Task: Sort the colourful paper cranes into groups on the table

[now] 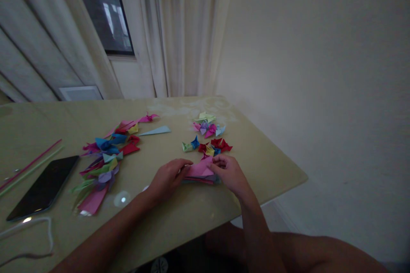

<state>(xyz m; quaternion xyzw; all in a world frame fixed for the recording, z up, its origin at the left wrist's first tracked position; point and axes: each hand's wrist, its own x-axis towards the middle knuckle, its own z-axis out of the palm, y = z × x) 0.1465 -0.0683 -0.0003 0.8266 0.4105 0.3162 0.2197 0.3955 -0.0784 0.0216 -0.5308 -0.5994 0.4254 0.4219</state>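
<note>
A pink sheet of origami paper (200, 169) lies between my hands, over a small stack of coloured paper (205, 179) near the table's front edge. My left hand (170, 175) pinches the sheet's left end with thumb and fingers. At its right end, my right hand (226, 169) grips the paper between thumb and fingertips. Just beyond my hands sit several small folded paper pieces (221, 145) in red, yellow, blue and green. Farther back is another little group of folded pieces (204, 128) in pale green, purple, pink and light blue.
To the left lies a long pile of folded coloured paper (109, 145), with a light blue paper strip (156, 131) beside it. A black phone (45, 185), pink and green sticks (30, 166) and a white cable (48, 226) are farther left. A wall (314, 72) borders the right side.
</note>
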